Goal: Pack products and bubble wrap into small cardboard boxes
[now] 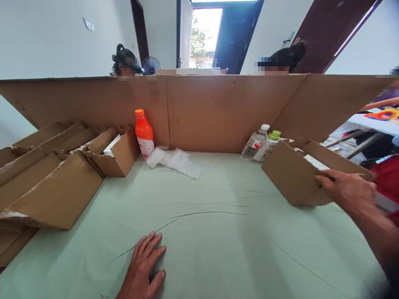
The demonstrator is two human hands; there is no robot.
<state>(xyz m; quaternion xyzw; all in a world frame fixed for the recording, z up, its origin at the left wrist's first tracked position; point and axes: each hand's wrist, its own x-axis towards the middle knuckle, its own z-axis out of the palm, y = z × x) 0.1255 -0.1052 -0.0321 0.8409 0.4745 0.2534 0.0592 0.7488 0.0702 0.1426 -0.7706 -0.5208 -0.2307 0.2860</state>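
Grasping the near wall of an open cardboard box [289,178] at the table's right side, our right hand [349,189] has its fingers bent over the upper edge. Inside this box we see something white [315,162], partly hidden by the wall; what it is we cannot tell. Most of the box lies to the left of our grip, beyond the fingertips. Its opening faces up, and its long axis seems to run from far left to near right, slanting across the table. Whether its base rests fully on the green cloth [212,232] we cannot make out.

Our left hand [143,265] grasps nothing; it lies palm down on the cloth, fingers pointing forward, well apart from the box.

On the left side we have long open cartons [59,191], their contents mostly hidden, and just beside them a smaller carton [126,155] with a white item [112,145] in it. An orange-capped bottle [144,135] stands by that carton, near some crumpled translucent wrapping [183,164]. Behind our box, a clear bottle [254,145] and a green-capped white bottle [267,147] lean before the tall cardboard panel [218,112].
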